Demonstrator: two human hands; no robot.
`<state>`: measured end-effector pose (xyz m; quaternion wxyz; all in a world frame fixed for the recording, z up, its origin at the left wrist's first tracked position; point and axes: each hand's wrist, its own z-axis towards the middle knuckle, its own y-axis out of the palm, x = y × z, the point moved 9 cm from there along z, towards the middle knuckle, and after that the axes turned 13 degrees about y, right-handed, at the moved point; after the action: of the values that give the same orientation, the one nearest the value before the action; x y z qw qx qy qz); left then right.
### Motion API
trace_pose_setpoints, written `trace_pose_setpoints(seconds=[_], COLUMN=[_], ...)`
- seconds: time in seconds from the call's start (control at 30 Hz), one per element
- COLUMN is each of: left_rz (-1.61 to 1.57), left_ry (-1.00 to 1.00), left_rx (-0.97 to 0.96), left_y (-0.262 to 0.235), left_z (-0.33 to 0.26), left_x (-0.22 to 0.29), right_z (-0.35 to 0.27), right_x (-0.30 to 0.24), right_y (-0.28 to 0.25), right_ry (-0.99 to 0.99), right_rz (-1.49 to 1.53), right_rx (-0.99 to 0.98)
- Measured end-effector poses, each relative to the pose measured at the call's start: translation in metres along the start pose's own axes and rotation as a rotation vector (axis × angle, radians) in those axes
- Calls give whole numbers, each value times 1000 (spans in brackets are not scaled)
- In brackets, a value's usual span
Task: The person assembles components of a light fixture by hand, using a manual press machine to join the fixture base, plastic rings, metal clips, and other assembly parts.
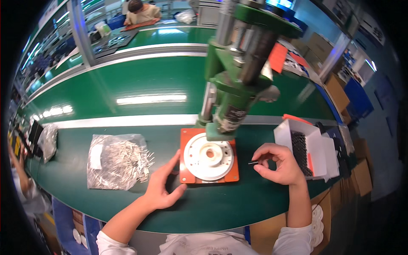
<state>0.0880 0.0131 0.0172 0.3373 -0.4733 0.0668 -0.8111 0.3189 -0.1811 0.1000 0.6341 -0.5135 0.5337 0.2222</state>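
A white round fixture (209,156) with a hole in its middle sits on an orange base plate (187,137) on the green counter (212,204), directly under the green hand press (238,85) that rises behind it. The left hand (163,185) lies open on the counter just left of the orange base plate, fingers spread, with the fingertips touching the plate's left edge and the thumb reaching toward its near corner. The right hand (278,163) hovers just right of the plate, thumb and forefinger pinched together on a small dark pin (253,162) whose tip points toward the white round fixture without touching it.

Further left of the plate, past the left hand, lies a clear plastic bag (117,159) full of thin metal pins, some spilling from its open right side. To the right of the plate, beyond the right hand, stands a white cardboard box (289,131) holding small dark parts. Behind the press runs a green conveyor belt (140,85), and at a counter far beyond it another person (142,12) sits bent over their work.
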Motion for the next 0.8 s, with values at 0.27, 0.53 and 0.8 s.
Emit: trace_pose_setpoints(seconds=[0.27, 0.53, 0.8], left_rz=[-11, -58, -28], left_ry=[-32, -48, -38], left_rx=[-14, -31, -33], left_y=[-2, -3, -4], left_z=[-2, 0, 0], left_x=[3, 1, 3], right_z=[41, 35, 30], right_x=[17, -17, -38], right_y=[30, 36, 45], right_ry=[-31, -355, -399], right_rz=[16, -523, -676], right_rx=[130, 351, 232])
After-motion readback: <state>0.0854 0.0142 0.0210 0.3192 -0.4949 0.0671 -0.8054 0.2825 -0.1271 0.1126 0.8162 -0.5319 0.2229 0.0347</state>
